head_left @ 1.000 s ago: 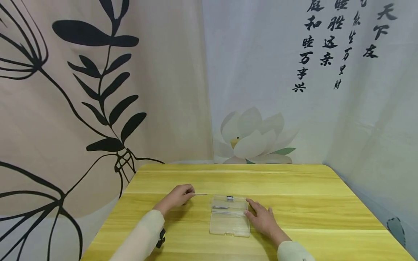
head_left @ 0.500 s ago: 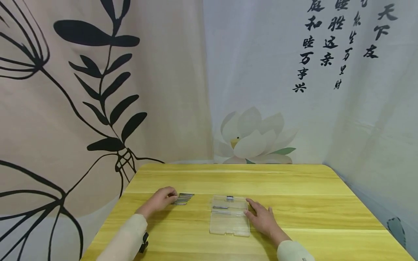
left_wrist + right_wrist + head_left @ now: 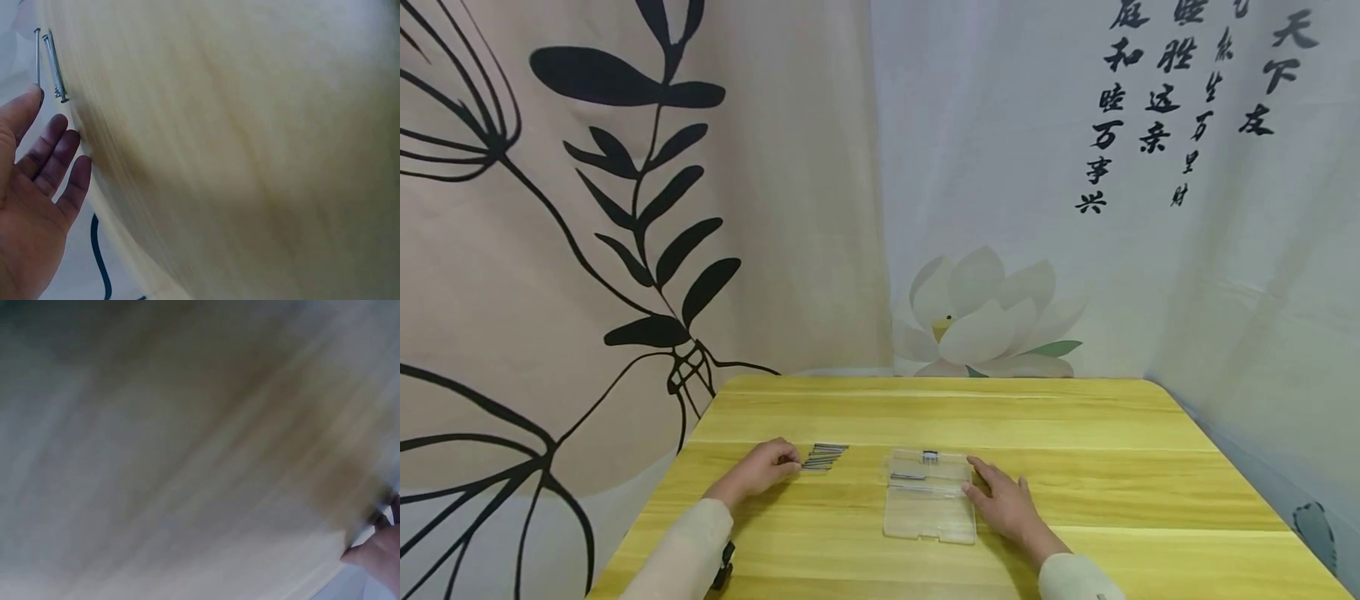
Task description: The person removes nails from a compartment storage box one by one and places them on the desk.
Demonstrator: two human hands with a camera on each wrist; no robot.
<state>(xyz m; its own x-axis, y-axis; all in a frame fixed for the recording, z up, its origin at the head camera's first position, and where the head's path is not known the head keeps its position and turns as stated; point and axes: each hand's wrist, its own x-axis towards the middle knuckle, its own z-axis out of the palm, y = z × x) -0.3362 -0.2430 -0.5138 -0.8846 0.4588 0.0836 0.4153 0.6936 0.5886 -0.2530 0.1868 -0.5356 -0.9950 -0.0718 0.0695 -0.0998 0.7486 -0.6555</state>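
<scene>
On table: left hand (image 3: 760, 468) fingers relaxed beside nails (image 3: 823, 457); right hand (image 3: 1006, 504) flat against case (image 3: 929, 505) (unlabelled).

Right-wrist view wholly blurred

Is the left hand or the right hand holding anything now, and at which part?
Nothing is held. The left hand lies open beside the pile of nails. The right hand rests flat at the right edge of the clear box.

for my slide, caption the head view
Left hand beside metal pins; right hand steadies clear case.
</scene>
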